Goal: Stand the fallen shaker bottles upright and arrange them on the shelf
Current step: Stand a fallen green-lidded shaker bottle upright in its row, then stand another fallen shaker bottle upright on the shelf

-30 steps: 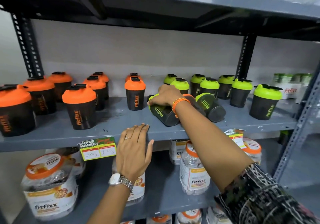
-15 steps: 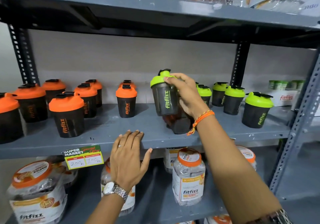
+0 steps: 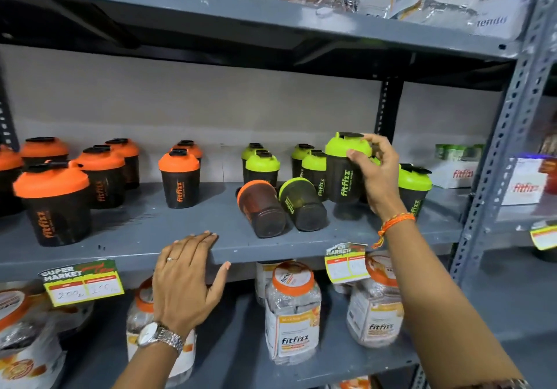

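While the left hand [image 3: 187, 280] lay flat on the shelf edge [image 3: 271, 251], the right hand [image 3: 376, 174] had carried the green-lidded shaker [image 3: 343, 174] upright, right of two fallen shakers [image 3: 283, 207].

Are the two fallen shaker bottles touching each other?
Cannot tell. In the head view the orange-lidded fallen bottle and green-lidded fallen bottle lie side by side; no clear gap shows.

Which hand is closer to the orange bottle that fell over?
Left. The left hand rests on the shelf edge just below the fallen orange bottle; the right hand holds a green bottle farther right.
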### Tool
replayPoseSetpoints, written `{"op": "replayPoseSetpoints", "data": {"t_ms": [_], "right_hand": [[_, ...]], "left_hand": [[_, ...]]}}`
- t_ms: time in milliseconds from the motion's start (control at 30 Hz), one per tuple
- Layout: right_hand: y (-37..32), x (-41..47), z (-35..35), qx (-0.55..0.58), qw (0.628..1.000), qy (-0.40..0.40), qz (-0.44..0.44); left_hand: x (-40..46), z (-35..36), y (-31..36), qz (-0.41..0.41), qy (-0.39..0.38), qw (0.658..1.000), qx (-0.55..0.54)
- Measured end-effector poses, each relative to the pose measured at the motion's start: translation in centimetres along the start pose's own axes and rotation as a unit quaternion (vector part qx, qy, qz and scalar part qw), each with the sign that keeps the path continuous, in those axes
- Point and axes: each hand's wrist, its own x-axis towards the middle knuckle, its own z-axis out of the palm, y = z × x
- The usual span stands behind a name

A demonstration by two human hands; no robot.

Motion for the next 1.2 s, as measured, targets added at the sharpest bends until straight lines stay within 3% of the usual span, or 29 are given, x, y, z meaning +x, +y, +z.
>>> {"op": "replayPoseSetpoints", "data": {"t_ms": [367,767,1100,1200], "right_hand": [[6.6,-0.8,-2.1,-0.01,0.999,-0.02,0.039],[7.9,-0.7,-2.9,-0.076,0.994,-0.071,0.028],[3.7,-1.6,-2.4,-0.142,0.985,-0.085,0.043],[0.4,-1.9,-0.9,-0.23,0.972,-0.036,-0.044]], "left_hand": [[0.1,-0.5,0.3,-0.006,-0.027,0.999,0.024],[-0.1,-0.3,0.1,-0.015,-0.041,0.998,0.041],[-0.1,-0.6,-0.4,-0.001,-0.059,0.998,0.036],[0.0,-0.7,-0.3,0.002,-0.058,0.998,0.032]]}}
